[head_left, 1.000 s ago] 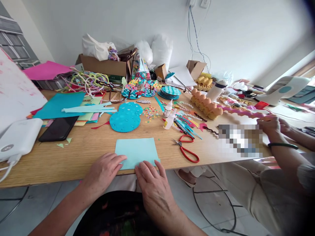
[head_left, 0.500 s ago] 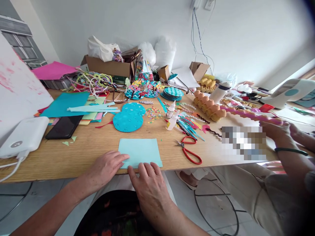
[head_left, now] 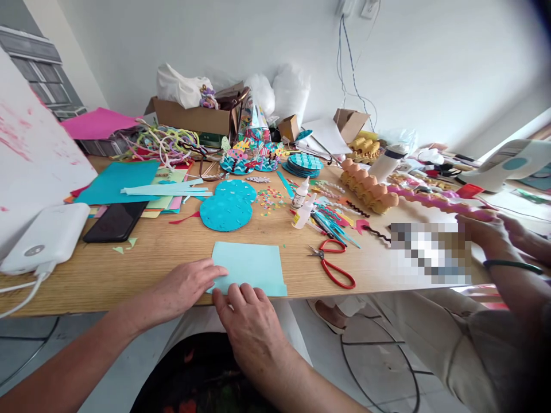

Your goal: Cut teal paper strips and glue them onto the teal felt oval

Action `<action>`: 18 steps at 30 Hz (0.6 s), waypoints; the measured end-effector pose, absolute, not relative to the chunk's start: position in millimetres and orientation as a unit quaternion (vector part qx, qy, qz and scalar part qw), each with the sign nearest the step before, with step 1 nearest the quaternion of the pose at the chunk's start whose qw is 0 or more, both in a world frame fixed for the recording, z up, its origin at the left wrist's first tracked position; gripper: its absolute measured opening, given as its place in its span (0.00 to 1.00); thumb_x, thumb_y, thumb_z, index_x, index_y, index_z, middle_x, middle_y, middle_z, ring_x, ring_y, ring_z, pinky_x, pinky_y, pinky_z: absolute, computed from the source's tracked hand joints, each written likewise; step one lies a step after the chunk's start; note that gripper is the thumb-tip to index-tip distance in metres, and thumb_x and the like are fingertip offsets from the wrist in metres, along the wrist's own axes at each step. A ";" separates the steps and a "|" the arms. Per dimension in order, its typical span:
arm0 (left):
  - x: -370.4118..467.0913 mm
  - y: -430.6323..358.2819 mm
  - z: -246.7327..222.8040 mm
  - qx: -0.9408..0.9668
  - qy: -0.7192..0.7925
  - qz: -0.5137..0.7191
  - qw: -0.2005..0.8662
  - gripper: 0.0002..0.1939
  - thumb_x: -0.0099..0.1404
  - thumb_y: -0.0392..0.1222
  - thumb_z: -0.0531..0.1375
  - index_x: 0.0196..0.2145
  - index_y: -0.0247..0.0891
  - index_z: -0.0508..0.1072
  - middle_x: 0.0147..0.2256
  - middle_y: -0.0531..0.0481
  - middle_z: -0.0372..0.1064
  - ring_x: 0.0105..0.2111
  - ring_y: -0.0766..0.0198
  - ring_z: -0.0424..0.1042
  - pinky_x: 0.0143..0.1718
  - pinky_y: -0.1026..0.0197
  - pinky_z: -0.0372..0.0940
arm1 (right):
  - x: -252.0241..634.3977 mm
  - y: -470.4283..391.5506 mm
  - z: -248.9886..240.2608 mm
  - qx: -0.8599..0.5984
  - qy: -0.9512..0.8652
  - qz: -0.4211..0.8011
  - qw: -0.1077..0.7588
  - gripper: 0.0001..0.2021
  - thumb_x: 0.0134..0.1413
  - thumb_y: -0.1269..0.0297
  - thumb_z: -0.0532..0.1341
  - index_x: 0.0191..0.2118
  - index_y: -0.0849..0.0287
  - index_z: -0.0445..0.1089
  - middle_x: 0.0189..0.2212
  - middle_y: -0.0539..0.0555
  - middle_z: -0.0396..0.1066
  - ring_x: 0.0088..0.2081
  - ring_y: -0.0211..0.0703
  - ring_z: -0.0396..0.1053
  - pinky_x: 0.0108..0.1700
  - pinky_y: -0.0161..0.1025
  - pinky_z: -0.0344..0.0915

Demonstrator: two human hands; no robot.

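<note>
A light blue sheet of paper [head_left: 249, 264] lies at the table's front edge, with a narrow fold along its near side. My left hand [head_left: 189, 282] rests over the sheet's left side, fingertips on the paper. On the near folded edge, left of its middle, my right hand [head_left: 247, 315] presses with bent fingers, the thumb at the edge; both hands grip or press the sheet. Red-handled scissors [head_left: 331, 263] lie open to the right. Behind the sheet are blue rounded cutouts [head_left: 226, 212] and two small glue bottles [head_left: 303, 212].
A black phone [head_left: 114, 222], a white power bank [head_left: 46, 238] and stacked coloured paper [head_left: 116, 180] occupy the left. At the right, another person's hands [head_left: 486, 232] hold a pink egg-carton strip [head_left: 434, 201]. Craft pieces and boxes line the back.
My right hand has slid left along the near folded edge of the sheet. My left hand stays on the paper's left side. The view has shifted slightly.
</note>
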State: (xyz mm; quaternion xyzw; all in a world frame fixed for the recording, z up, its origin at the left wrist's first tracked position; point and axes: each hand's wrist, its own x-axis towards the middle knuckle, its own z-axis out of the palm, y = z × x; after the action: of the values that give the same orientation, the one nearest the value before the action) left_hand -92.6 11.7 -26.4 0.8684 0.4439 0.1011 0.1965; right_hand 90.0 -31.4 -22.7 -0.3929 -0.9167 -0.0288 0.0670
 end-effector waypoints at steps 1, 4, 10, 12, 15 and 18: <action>-93.0 13.0 -25.1 0.869 0.441 0.102 0.201 0.16 0.65 0.33 0.46 0.46 0.43 0.68 0.39 0.49 0.69 0.40 0.62 0.69 0.39 0.63 0.63 | 88.9 -30.9 -22.3 -0.393 -0.917 -0.030 0.066 0.16 0.50 0.71 0.57 0.47 0.61 0.60 0.33 0.55 0.63 0.32 0.45 0.60 0.29 0.42 0.61; -92.4 16.0 -18.4 0.865 0.443 0.102 0.212 0.17 0.64 0.32 0.46 0.46 0.41 0.68 0.40 0.49 0.69 0.40 0.64 0.68 0.41 0.63 0.63 | 85.4 -29.4 -19.5 -0.390 -0.918 -0.031 0.062 0.15 0.52 0.71 0.56 0.47 0.60 0.60 0.33 0.55 0.63 0.32 0.45 0.61 0.28 0.42 0.62; -89.9 19.4 -8.7 0.865 0.446 0.096 0.209 0.18 0.63 0.32 0.45 0.46 0.37 0.68 0.42 0.48 0.69 0.43 0.64 0.68 0.45 0.62 0.62 | 75.2 -27.8 -12.7 -0.405 -0.912 -0.040 0.051 0.16 0.50 0.72 0.56 0.46 0.58 0.61 0.34 0.57 0.65 0.32 0.47 0.62 0.28 0.42 0.61; -90.2 21.0 -9.5 0.866 0.444 0.097 0.208 0.18 0.64 0.32 0.44 0.45 0.37 0.69 0.42 0.48 0.70 0.43 0.64 0.68 0.46 0.62 0.62 | 72.6 -27.8 -12.8 -0.412 -0.908 -0.045 0.056 0.16 0.49 0.72 0.56 0.46 0.58 0.61 0.33 0.57 0.65 0.31 0.47 0.62 0.28 0.42 0.61; -91.4 23.4 -10.7 0.871 0.434 0.098 0.206 0.17 0.64 0.33 0.45 0.44 0.38 0.69 0.41 0.49 0.70 0.42 0.64 0.69 0.45 0.63 0.63 | 74.0 -28.6 -15.8 -0.412 -0.907 -0.047 0.073 0.16 0.49 0.71 0.56 0.46 0.57 0.61 0.32 0.56 0.65 0.31 0.46 0.62 0.28 0.42 0.61; -92.3 22.0 -8.9 0.873 0.436 0.106 0.190 0.16 0.64 0.33 0.45 0.42 0.39 0.70 0.38 0.50 0.71 0.39 0.65 0.70 0.41 0.64 0.64 | 82.6 -31.3 -20.1 -0.407 -0.907 -0.046 0.102 0.19 0.50 0.71 0.56 0.50 0.56 0.58 0.32 0.55 0.63 0.31 0.46 0.61 0.29 0.42 0.60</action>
State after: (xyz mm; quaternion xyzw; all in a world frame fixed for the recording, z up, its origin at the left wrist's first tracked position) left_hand -92.3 22.0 -8.9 0.8731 0.4361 0.1064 0.1903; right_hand 82.6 -31.3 -20.1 -0.4071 -0.9065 -0.0461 0.1018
